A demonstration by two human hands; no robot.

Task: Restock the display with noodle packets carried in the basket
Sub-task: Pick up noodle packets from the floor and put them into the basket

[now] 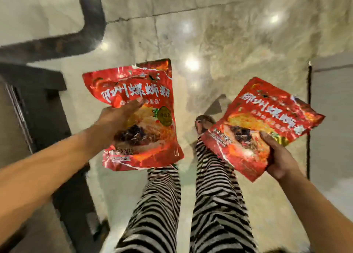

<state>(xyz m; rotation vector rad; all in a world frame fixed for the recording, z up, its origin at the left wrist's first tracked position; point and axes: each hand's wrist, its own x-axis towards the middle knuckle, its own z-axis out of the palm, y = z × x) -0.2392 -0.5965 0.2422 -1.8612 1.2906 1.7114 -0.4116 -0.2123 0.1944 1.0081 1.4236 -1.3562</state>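
We are gripping glossy red plastic noodle packet (pixel 136 84) in left hand (pixel 119 117), pinching second red noodle packet (pixel 267 109) by lower corner in right hand (pixel 279 158).

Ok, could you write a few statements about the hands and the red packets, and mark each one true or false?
1. The left hand holds the left packet. True.
2. The right hand is empty. False: its fingers grip the right packet at its lower corner.
3. The two packets touch each other. False: bare floor shows between them.
4. The person wears striped trousers. True.
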